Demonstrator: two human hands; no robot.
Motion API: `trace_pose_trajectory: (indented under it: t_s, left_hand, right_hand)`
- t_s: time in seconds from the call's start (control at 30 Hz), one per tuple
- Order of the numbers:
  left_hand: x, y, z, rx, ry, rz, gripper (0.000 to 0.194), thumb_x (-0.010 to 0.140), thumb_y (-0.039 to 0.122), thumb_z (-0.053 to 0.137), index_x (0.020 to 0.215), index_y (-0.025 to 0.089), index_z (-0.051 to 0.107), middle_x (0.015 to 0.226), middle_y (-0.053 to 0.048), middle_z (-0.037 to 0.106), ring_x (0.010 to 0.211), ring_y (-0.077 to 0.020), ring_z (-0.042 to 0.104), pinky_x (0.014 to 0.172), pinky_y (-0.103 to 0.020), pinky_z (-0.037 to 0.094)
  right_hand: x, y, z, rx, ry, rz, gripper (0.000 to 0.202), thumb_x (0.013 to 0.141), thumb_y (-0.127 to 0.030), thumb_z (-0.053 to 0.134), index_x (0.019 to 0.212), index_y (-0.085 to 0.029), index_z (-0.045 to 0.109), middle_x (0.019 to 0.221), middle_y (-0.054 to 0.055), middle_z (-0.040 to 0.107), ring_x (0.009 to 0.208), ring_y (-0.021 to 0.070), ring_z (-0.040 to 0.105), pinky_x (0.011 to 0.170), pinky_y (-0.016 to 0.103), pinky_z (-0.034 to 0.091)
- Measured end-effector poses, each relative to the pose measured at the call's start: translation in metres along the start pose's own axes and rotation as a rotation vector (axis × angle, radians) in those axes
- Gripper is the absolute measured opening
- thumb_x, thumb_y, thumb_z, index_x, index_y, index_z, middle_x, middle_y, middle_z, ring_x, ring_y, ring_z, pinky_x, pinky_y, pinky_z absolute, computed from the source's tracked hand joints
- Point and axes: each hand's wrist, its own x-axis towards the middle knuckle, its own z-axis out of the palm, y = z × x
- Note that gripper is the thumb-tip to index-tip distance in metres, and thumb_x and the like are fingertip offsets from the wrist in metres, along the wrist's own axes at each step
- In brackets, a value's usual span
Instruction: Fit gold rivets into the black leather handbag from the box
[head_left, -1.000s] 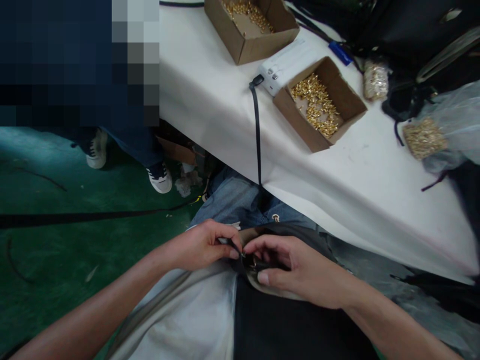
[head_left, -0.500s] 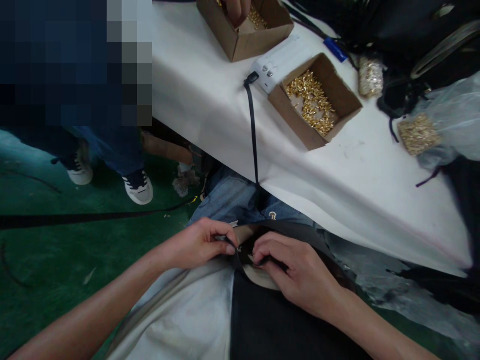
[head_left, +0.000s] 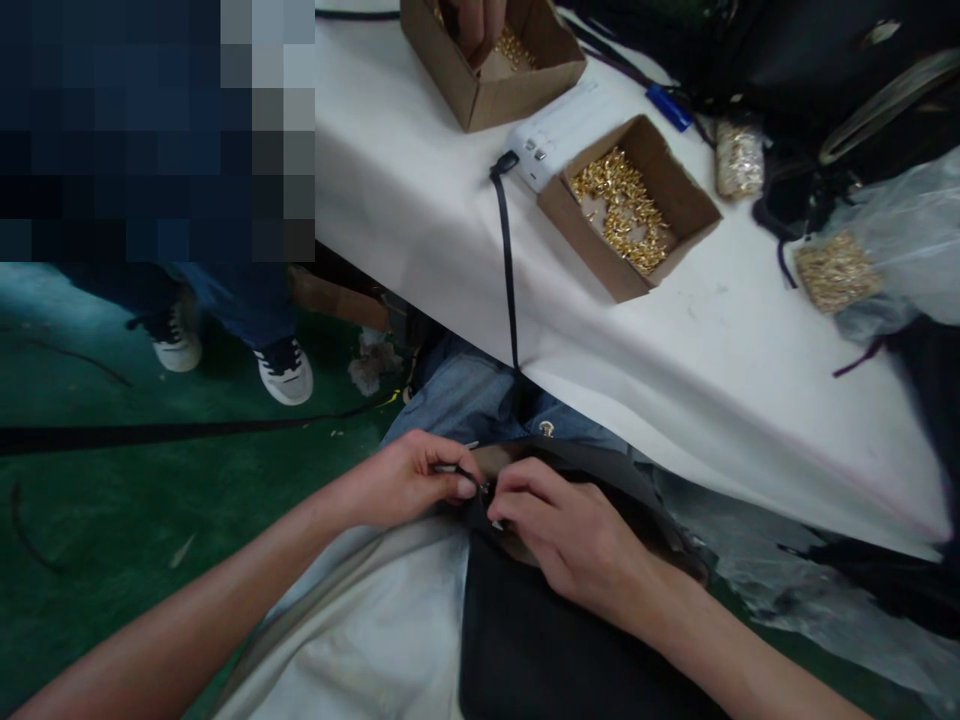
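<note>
Right hand (head_left: pixel 574 530), pinching a metallic bit (head_left: pixel 497 525), has neared left hand (head_left: pixel 405 482) pinching black strip (head_left: pixel 481 502), white table (head_left: pixel 750 345) beyond.

Left hand (head_left: pixel 409 482) and right hand (head_left: pixel 577 525) are seen bare, left thumbnail (head_left: pixel 466 488) visible. Both forearms (head_left: pixel 225 590) also uncovered: slender, tapered toward the wrist, cropped by frame. Blue denim jeans (head_left: pixel 459 390) are worn, faded paler on top, darker in folds, creased; lower legs mostly hidden.
</note>
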Motion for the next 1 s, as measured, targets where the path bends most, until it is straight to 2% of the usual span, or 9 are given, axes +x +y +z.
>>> trace_pose_trajectory:
  t_s: [0.2, 0.43, 0.6, 0.77, 1.0]
  left_hand:
    - [0.005, -0.013, -0.004, -0.113, -0.006, 0.005, 0.028, 0.094, 0.039, 0.081, 0.097, 0.011, 0.081, 0.086, -0.005, 0.076, 0.078, -0.0142, 0.064, 0.077, -0.026, 0.050]
    - [0.007, -0.024, -0.001, -0.165, 0.036, 0.000, 0.041, 0.093, 0.052, 0.084, 0.097, 0.012, 0.079, 0.087, -0.006, 0.076, 0.076, -0.0153, 0.066, 0.076, -0.028, 0.052]
    - [0.006, -0.022, 0.005, -0.126, 0.076, 0.036, 0.032, 0.094, 0.044, 0.082, 0.093, 0.012, 0.079, 0.087, -0.004, 0.074, 0.079, -0.0142, 0.062, 0.077, -0.025, 0.048]
    - [0.008, -0.017, 0.001, -0.062, 0.007, 0.067, 0.026, 0.095, 0.039, 0.079, 0.093, 0.013, 0.081, 0.086, -0.002, 0.072, 0.079, -0.0138, 0.060, 0.077, -0.025, 0.047]
    - [0.007, -0.008, -0.006, -0.001, -0.035, 0.100, 0.017, 0.092, 0.032, 0.081, 0.096, 0.014, 0.081, 0.092, -0.002, 0.074, 0.086, -0.0150, 0.062, 0.082, -0.025, 0.047]
  right_hand:
    - [0.000, 0.005, 0.006, 0.126, 0.095, 0.077, 0.027, 0.107, -0.006, 0.051, 0.119, -0.025, 0.066, 0.120, 0.007, 0.070, 0.106, 0.0183, 0.072, 0.091, 0.027, 0.058]
    - [0.008, 0.006, 0.009, 0.185, 0.063, 0.114, 0.026, 0.108, -0.009, 0.050, 0.115, -0.025, 0.069, 0.121, 0.007, 0.066, 0.102, 0.0172, 0.070, 0.087, 0.027, 0.057]
    - [0.007, 0.007, 0.012, 0.203, 0.105, 0.088, 0.028, 0.106, -0.006, 0.051, 0.114, -0.025, 0.070, 0.120, 0.007, 0.066, 0.105, 0.0163, 0.070, 0.091, 0.026, 0.057]
    - [0.008, 0.010, 0.013, 0.172, 0.138, 0.038, 0.030, 0.104, -0.004, 0.052, 0.113, -0.025, 0.071, 0.126, 0.008, 0.065, 0.110, 0.0156, 0.073, 0.092, 0.023, 0.059]
    - [0.009, 0.011, 0.015, 0.080, 0.137, -0.054, 0.029, 0.107, -0.006, 0.050, 0.115, -0.024, 0.071, 0.120, 0.008, 0.073, 0.106, 0.0147, 0.076, 0.089, 0.021, 0.060]
